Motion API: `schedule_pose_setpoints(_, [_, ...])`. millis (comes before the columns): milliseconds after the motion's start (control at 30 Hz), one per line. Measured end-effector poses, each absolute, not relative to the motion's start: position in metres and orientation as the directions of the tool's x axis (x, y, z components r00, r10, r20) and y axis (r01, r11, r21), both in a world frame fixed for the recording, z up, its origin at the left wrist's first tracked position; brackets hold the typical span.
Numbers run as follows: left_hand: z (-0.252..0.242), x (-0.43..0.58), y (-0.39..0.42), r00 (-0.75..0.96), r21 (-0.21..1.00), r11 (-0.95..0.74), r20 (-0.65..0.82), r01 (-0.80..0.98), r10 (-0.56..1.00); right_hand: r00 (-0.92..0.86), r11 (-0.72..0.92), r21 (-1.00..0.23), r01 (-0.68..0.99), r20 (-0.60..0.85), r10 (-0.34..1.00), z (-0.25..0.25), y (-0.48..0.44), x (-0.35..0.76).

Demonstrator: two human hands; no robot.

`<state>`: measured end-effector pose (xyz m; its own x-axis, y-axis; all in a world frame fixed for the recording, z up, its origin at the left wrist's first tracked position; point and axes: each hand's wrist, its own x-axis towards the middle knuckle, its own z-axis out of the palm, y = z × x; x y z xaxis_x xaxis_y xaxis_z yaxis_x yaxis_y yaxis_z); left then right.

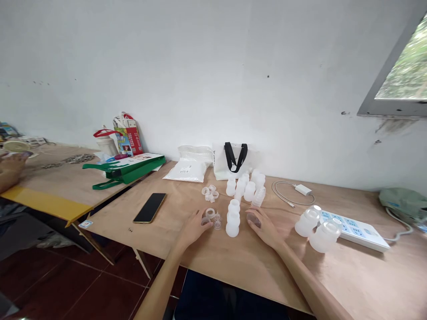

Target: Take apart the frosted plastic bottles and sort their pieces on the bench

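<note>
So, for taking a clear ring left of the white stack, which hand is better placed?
Probably the left hand: its fingers are close to those rings. The right hand is across the white stack, by another clear piece.

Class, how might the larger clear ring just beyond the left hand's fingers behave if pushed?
Lying flat, the ring would probably slide, not tip. Its small, plastic-looking body suggests little weight. On edge, its round outline might let it roll.

Around the middle stack (pixel 232 218) on the table (pixel 260 264): rings (pixel 218 225) at nine o'clock, bag (pixel 221 168) at twelve, power strip (pixel 367 234) at three.
</note>
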<state>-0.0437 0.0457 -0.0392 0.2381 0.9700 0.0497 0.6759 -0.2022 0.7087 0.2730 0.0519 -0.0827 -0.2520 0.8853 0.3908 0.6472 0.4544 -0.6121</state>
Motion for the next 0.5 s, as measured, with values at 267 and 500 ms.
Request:
schedule_pose_setpoints(267, [-0.047, -0.055, 0.051, 0.430, 0.792, -0.289, 0.037, 0.538, 0.902, -0.150, 0.387, -0.705, 0.595, 0.376, 0.915, -0.078, 0.049, 0.263])
schedule_pose_setpoints(500, [-0.050, -0.048, 0.051, 0.431, 0.752, -0.311, 0.040, 0.581, 0.901, -0.087, 0.357, -0.789, 0.500, 0.365, 0.927, -0.092, 0.052, 0.253])
